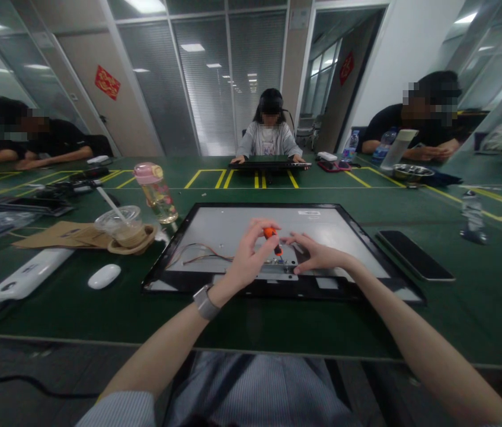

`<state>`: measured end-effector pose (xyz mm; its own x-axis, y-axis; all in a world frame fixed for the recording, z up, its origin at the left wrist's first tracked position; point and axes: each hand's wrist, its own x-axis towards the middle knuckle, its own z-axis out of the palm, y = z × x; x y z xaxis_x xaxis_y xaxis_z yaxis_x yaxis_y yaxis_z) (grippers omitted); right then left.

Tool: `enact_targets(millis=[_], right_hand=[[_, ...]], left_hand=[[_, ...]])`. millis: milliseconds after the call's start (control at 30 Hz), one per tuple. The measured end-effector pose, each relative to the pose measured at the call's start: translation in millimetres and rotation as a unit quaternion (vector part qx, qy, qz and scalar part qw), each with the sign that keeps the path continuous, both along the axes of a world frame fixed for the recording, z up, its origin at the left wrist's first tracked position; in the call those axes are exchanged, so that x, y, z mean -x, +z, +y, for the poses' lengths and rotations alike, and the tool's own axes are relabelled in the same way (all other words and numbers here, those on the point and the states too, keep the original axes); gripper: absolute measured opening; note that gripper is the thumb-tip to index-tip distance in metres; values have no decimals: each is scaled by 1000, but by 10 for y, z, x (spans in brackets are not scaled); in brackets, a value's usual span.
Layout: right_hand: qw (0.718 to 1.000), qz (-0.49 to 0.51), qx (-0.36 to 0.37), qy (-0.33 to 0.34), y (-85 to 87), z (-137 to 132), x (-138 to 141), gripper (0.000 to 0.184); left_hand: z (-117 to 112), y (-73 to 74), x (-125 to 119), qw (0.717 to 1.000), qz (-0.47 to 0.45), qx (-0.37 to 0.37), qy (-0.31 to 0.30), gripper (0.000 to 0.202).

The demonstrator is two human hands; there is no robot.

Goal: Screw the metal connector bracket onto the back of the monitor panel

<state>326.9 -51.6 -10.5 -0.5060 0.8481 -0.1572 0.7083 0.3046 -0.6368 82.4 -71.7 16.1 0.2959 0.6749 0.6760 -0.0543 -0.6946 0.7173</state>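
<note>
A flat display panel [331, 237] with a silver back and black frame lies on the green table before me. My left hand [251, 252] is closed around the orange and black handle of a screwdriver [271, 232]. The screwdriver's shaft points down at a metal bracket [277, 268] along the near edge of the panel. Just to the right, my right hand [319, 254] rests with thumb and fingers apart around the bracket's end, and I see nothing held in it. Brown wires [206, 252] run over the panel's left part. The screwdriver's very tip is hard to make out.
Left of the panel are a pink-capped bottle [157, 193], a plastic cup [121, 225], a white earbud case [104, 276] and a white power strip [28, 276]. A black phone [415, 255] lies to the right. A person [271, 130] sits opposite; others sit at the sides.
</note>
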Motion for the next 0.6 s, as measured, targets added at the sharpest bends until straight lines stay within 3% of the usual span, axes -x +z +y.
enact_targets(millis=[100,333,600], right_hand=[[1000,1,-5,-1,-8,-1,-1,89],[1000,9,-17,18,-10,12,-15,84],[999,18,-28,25,-33,18,-20,82]], left_hand=[[-13,12,-11,998,2,-34,51,12],[-48,59,8,1000,0,14,-28,28],[-10,58,32,999,14,-28,26,20]])
